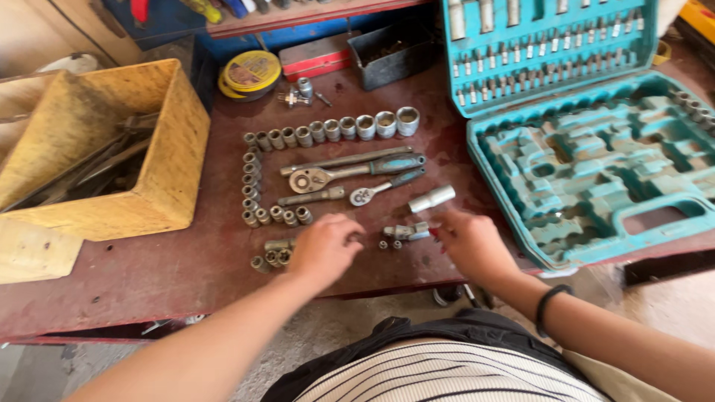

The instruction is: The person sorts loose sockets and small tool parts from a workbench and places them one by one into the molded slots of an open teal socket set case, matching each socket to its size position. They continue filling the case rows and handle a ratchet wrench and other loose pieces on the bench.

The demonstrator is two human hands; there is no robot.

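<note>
On a worn, dark red-brown workbench (186, 268), the left hand (324, 249) hovers palm-down with fingers curled loosely over a small cluster of dull steel sockets (274, 254) near the front edge; whether it grips one cannot be told. The right hand (469, 242) reaches in from the right, fingertips at a short jointed metal adapter (408, 231) lying among a few tiny bits; its fingers are bent together, but whether they have closed on anything cannot be told. A black band (550, 305) circles that wrist.

Just beyond the hands, cylindrical sockets stand in a neat row (335, 128) graded from small to large, with a second line running down the left side. Inside this border lie two ratchet wrenches (350, 175) with teal-and-grey handles and a slim extension bar. A bright, smooth deep socket (432, 198) lies on its side nearby. To the right sits an open teal moulded plastic case (596, 171); to the left, a rough yellow wooden box (164, 171) of dark tools
</note>
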